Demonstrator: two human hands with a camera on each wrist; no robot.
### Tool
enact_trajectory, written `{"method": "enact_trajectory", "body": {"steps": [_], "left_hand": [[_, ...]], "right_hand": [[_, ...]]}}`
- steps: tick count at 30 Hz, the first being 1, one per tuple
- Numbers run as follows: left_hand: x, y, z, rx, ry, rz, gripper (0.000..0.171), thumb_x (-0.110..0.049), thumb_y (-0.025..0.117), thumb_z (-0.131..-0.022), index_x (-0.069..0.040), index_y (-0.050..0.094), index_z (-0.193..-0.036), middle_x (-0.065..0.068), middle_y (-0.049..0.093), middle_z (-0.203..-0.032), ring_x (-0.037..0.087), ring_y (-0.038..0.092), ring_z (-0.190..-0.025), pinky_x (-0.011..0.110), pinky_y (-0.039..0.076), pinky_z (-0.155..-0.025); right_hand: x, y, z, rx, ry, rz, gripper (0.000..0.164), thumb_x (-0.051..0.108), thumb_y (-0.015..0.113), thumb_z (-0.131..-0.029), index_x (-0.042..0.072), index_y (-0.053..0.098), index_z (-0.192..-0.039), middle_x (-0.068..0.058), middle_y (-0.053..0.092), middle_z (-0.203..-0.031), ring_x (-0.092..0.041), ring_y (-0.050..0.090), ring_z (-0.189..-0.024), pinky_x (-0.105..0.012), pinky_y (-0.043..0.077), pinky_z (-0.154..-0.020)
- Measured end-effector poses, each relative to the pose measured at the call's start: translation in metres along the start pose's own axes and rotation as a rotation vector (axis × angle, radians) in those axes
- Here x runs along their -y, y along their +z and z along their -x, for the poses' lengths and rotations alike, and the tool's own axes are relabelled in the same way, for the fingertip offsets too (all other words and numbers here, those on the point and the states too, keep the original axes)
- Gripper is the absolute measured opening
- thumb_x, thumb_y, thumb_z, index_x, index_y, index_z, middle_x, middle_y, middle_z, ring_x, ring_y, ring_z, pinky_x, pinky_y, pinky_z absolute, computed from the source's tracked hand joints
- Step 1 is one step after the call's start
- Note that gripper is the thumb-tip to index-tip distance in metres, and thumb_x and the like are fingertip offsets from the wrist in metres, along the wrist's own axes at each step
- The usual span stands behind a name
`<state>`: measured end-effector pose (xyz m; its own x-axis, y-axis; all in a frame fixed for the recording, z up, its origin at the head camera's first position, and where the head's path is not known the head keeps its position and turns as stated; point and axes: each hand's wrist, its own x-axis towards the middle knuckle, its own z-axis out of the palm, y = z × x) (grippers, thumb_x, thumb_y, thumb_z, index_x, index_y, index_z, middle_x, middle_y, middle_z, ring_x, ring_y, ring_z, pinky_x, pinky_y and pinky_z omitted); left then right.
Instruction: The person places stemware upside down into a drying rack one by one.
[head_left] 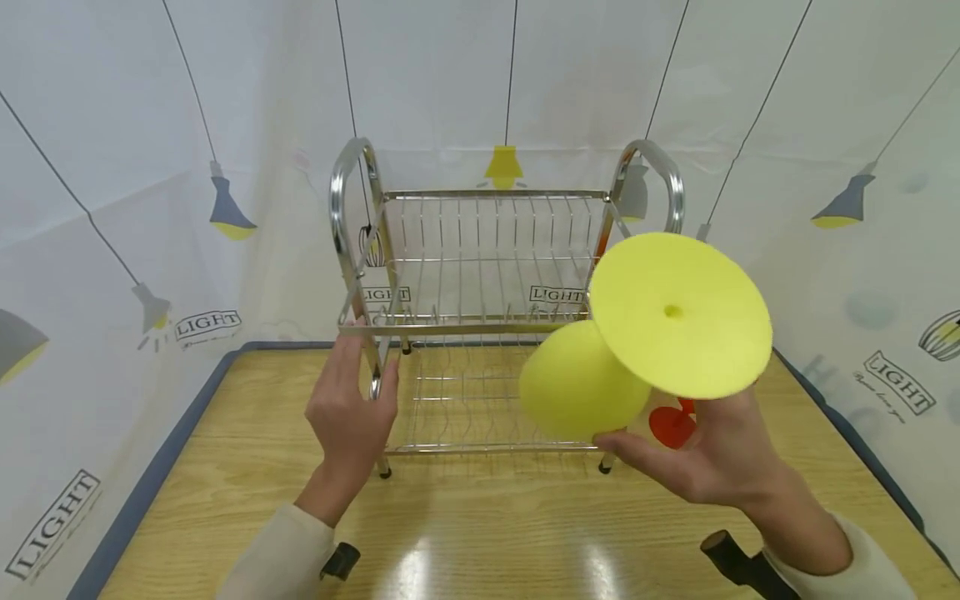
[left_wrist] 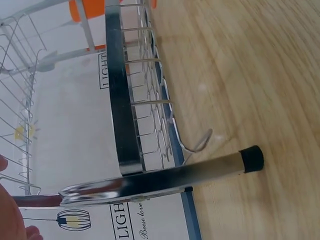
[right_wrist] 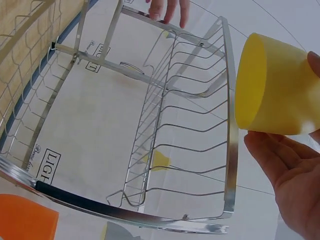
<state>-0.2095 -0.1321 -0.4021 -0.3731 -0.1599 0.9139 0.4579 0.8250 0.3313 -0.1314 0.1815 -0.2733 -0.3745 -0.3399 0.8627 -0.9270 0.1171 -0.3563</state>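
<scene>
A yellow plastic goblet (head_left: 585, 383) is in my right hand (head_left: 723, 458), tilted with its round foot turned towards the head camera. In the right wrist view the wide mouth of the goblet (right_wrist: 252, 82) faces the rack, with fingers along its side. The goblet is in front of the right part of a two-tier metal dish rack (head_left: 480, 328). My left hand (head_left: 348, 408) grips the rack's left post, thumb on one side and fingers on the other. Only part of that hand shows at the edge of the left wrist view.
A red goblet (head_left: 672, 427) stands behind my right hand, partly hidden. An orange cup-like object (right_wrist: 27, 217) shows beside the rack in the right wrist view. The rack stands on a wood-grain table (head_left: 480, 525), with a lamp-printed white cloth (head_left: 465, 75) behind.
</scene>
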Motion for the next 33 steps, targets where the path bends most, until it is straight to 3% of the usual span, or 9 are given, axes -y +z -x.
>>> {"method": "enact_trajectory", "body": {"steps": [2, 6, 10, 16, 20, 29, 33], "left_hand": [[0.000, 0.001, -0.001, 0.014, -0.048, 0.013, 0.048, -0.016, 0.073, -0.084, -0.006, 0.059, -0.129, 0.012, 0.069, -0.118, 0.033, 0.069, -0.094, 0.047, 0.056, -0.061], [-0.002, 0.002, -0.002, 0.014, -0.113, 0.037, 0.056, -0.005, 0.071, -0.080, -0.007, 0.056, -0.134, 0.016, 0.071, -0.107, 0.035, 0.067, -0.084, 0.047, 0.053, -0.055], [-0.004, 0.003, -0.003, 0.026, -0.166, 0.089, 0.058, 0.003, 0.067, -0.079, -0.004, 0.055, -0.135, 0.018, 0.070, -0.107, 0.033, 0.068, -0.085, 0.047, 0.057, -0.060], [-0.006, 0.001, -0.006, 0.057, -0.283, 0.199, 0.050, 0.004, 0.064, -0.083, -0.002, 0.055, -0.132, 0.015, 0.068, -0.109, 0.030, 0.066, -0.094, 0.048, 0.059, -0.067], [-0.007, 0.001, -0.009, 0.077, -0.325, 0.228, 0.052, 0.006, 0.063, -0.083, -0.002, 0.054, -0.133, 0.016, 0.065, -0.109, 0.029, 0.065, -0.094, 0.045, 0.060, -0.068], [-0.007, 0.003, -0.011, 0.108, -0.355, 0.236, 0.050, 0.002, 0.062, -0.085, 0.000, 0.052, -0.134, 0.019, 0.059, -0.111, 0.029, 0.062, -0.096, 0.045, 0.060, -0.071], [-0.007, 0.005, -0.012, 0.125, -0.368, 0.218, 0.048, 0.001, 0.062, -0.085, 0.002, 0.052, -0.132, 0.020, 0.058, -0.109, 0.029, 0.062, -0.094, 0.044, 0.060, -0.070]], "right_hand": [[0.000, -0.003, -0.001, -0.008, 0.017, 0.052, 0.076, 0.034, 0.082, -0.077, -0.020, 0.050, -0.122, -0.013, 0.059, -0.123, -0.017, 0.060, -0.109, -0.020, 0.049, -0.094], [0.000, -0.007, -0.005, -0.012, 0.049, 0.049, 0.077, 0.032, 0.083, -0.076, -0.018, 0.052, -0.126, -0.015, 0.061, -0.125, -0.018, 0.063, -0.106, -0.019, 0.053, -0.087], [0.000, -0.010, -0.009, -0.032, 0.063, -0.006, 0.080, 0.025, 0.085, -0.074, -0.019, 0.048, -0.130, -0.014, 0.064, -0.124, -0.018, 0.065, -0.105, -0.020, 0.054, -0.087], [0.003, -0.008, -0.017, -0.062, 0.100, -0.073, 0.079, 0.015, 0.085, -0.073, -0.017, 0.045, -0.134, -0.015, 0.064, -0.124, -0.019, 0.066, -0.104, -0.022, 0.054, -0.089], [0.007, -0.010, -0.026, -0.078, 0.140, -0.089, 0.077, 0.008, 0.083, -0.074, -0.014, 0.044, -0.137, -0.016, 0.064, -0.123, -0.020, 0.067, -0.103, -0.023, 0.054, -0.088], [0.009, -0.018, -0.043, -0.096, 0.251, 0.101, 0.078, -0.012, 0.076, -0.068, 0.001, 0.049, -0.140, -0.011, 0.067, -0.114, -0.014, 0.070, -0.095, -0.019, 0.055, -0.081], [0.006, -0.019, -0.049, -0.114, 0.309, 0.161, 0.080, -0.012, 0.076, -0.070, 0.009, 0.049, -0.142, -0.009, 0.066, -0.116, -0.012, 0.070, -0.095, -0.018, 0.055, -0.080]]}}
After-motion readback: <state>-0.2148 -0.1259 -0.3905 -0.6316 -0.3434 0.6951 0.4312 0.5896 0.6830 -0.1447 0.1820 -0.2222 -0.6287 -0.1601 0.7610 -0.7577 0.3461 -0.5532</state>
